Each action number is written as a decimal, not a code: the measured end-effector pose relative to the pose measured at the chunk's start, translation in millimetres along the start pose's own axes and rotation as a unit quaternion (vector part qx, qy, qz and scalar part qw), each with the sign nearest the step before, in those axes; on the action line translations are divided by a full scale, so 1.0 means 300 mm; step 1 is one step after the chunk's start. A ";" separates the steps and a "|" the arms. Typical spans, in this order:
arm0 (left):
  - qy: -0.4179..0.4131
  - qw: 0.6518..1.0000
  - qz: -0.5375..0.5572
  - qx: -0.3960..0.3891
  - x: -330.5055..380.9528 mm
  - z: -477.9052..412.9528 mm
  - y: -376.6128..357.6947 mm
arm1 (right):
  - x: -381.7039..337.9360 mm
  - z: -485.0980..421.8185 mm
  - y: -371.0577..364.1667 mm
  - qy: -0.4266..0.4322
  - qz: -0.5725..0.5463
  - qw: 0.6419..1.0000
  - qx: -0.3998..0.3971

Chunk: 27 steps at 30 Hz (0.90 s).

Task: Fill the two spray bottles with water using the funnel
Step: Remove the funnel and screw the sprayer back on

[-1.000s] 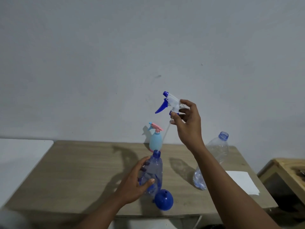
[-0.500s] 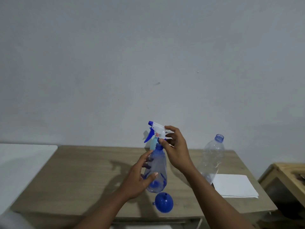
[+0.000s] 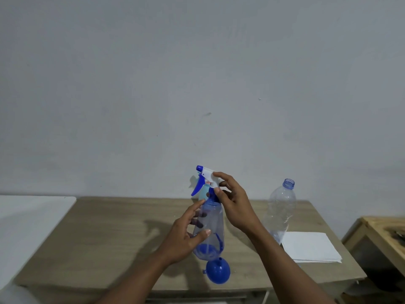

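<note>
A clear blue-tinted spray bottle (image 3: 211,224) stands on the wooden table (image 3: 109,233), with a little water at its bottom. My left hand (image 3: 186,235) wraps around its body. My right hand (image 3: 232,200) pinches the white and blue trigger head (image 3: 205,177), which sits on the bottle's neck. A blue funnel (image 3: 218,272) lies on the table just in front of the bottle, spout up. The second spray bottle (image 3: 202,190), light blue with a pink top, stands behind and is mostly hidden.
An uncapped clear plastic water bottle (image 3: 279,211) stands to the right, nearly empty. A stack of white paper (image 3: 311,249) lies at the table's right front. A wooden stand (image 3: 383,233) is further right, a white surface (image 3: 26,213) at the left.
My right hand has brought the trigger head down from high above the table onto the neck of the clear bottle. My left hand has stayed on the bottle's body.
</note>
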State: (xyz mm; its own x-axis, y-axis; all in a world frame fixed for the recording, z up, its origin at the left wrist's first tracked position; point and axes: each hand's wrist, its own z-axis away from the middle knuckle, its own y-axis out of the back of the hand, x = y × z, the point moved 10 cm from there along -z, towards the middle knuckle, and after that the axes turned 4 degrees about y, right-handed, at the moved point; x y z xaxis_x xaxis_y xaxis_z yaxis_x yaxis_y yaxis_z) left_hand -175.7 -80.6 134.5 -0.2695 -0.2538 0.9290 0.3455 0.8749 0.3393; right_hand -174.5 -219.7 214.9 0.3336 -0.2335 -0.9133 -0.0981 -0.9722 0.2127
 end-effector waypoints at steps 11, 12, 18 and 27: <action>0.009 0.999 0.041 -0.024 0.008 -0.025 0.013 | 0.039 -0.009 0.023 -0.016 -0.099 0.995 0.017; 0.008 0.999 0.040 -0.027 0.008 -0.030 0.015 | 0.040 -0.011 0.025 -0.021 -0.109 0.994 0.014; 0.004 0.999 0.038 -0.029 0.018 -0.045 0.021 | 0.023 -0.034 0.036 -0.038 -0.109 0.993 0.010; 0.009 0.999 0.032 -0.031 0.023 -0.058 0.014 | 0.008 -0.031 0.035 -0.022 -0.086 0.996 -0.004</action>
State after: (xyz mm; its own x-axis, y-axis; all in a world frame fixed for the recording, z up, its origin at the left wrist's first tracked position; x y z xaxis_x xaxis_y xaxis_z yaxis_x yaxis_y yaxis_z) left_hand -160.4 -85.8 144.9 -0.2286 -0.2058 0.9515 0.4175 0.8622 0.2868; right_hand -166.0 -230.7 218.3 0.3031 -0.0620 -0.9509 -0.0352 -0.9979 0.0538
